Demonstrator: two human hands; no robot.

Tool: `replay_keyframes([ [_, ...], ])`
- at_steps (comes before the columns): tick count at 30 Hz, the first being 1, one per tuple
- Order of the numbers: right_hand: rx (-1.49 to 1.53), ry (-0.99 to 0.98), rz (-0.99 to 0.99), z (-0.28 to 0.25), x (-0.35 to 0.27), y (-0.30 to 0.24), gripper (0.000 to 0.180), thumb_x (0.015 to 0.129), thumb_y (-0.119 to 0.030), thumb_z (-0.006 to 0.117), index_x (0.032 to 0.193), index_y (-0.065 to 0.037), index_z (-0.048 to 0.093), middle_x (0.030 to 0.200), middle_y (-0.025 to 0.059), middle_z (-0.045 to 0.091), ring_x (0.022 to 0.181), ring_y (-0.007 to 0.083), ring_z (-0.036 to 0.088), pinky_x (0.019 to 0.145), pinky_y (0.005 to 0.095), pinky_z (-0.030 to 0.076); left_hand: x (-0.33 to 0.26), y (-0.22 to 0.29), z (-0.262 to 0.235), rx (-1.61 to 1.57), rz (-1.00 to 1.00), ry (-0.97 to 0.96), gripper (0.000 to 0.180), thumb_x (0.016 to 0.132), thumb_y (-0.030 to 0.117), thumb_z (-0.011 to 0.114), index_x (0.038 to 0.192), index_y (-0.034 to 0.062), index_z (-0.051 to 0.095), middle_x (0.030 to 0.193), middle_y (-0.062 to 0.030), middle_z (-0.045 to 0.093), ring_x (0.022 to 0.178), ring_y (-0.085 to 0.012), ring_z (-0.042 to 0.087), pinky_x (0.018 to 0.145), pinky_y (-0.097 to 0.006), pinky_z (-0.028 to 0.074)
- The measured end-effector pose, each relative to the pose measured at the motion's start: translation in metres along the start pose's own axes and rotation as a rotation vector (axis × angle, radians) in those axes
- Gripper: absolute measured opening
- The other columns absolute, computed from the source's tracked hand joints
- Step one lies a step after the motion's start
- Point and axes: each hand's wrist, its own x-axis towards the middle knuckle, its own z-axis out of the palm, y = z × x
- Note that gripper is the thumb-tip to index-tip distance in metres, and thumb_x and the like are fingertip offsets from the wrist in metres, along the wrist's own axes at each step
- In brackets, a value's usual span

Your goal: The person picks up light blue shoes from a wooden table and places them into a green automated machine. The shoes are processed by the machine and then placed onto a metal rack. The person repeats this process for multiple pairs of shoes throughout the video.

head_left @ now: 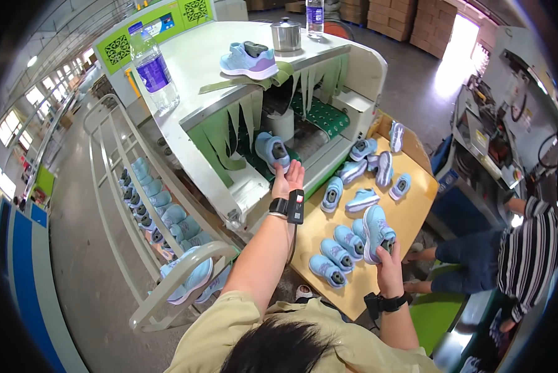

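My left hand [288,181] reaches palm up to the mouth of the white machine [260,214], its fingers stretched out. Just beyond the fingertips sits a light blue and lilac sneaker [269,149] with a dark insert in its opening. Whether the hand touches that sneaker I cannot tell. A matching sneaker [373,227] is gripped at its heel by my right hand [389,268], above the wooden table [304,233]. Beneath and left of it, several like sneakers [336,252] stand in a row. More sneakers [361,200] lie scattered toward the table's far end, some on their sides.
Green strips [229,127] hang over the machine's opening, above a green belt [319,117]. On its top are a bottle [151,71], a sneaker [248,61] and a metal pot [286,35]. Left, a railed rack [114,186] holds sneakers. A person in stripes [527,248] is at right.
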Motion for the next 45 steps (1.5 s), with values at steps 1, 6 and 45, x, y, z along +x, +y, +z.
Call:
replay_keyframes([
  [1,-0.011,-0.024,-0.001,-0.003,0.019,-0.003,0.052,0.099,-0.009,0.055,0.147,-0.006,0.038,0.139,0.0106,0.052,0.126,0.0229,0.053,0.107,0.0388,0.043,-0.004,-0.001,0.006,0.022,0.031,-0.009,0.065,0.101,0.044,0.058,0.143,-0.0012,0.036,0.142,-0.0236,0.053,0.136,-0.0357,0.050,0.114,-0.049,0.045],
  [6,-0.187,-0.112,-0.179,0.015,0.152,-0.027,0.057,0.100,-0.018,0.058,0.150,-0.005,0.035,0.139,0.0127,0.052,0.128,0.0217,0.052,0.106,0.0351,0.043,-0.035,-0.004,0.012,0.141,-0.171,-0.025,0.060,0.107,0.042,0.047,0.142,-0.0055,0.037,0.148,-0.0220,0.050,0.137,-0.0348,0.051,0.113,-0.047,0.044],
  [45,-1.017,-0.759,-0.562,0.189,0.001,-0.023,0.039,0.087,-0.009,0.071,0.125,-0.003,0.063,0.129,0.0157,0.061,0.123,0.0332,0.057,0.105,0.0392,0.043,-0.485,0.259,-0.564,1.583,-0.276,0.901,0.051,0.090,0.043,0.063,0.124,0.0046,0.070,0.124,-0.0203,0.069,0.119,-0.0341,0.064,0.103,-0.044,0.049],
])
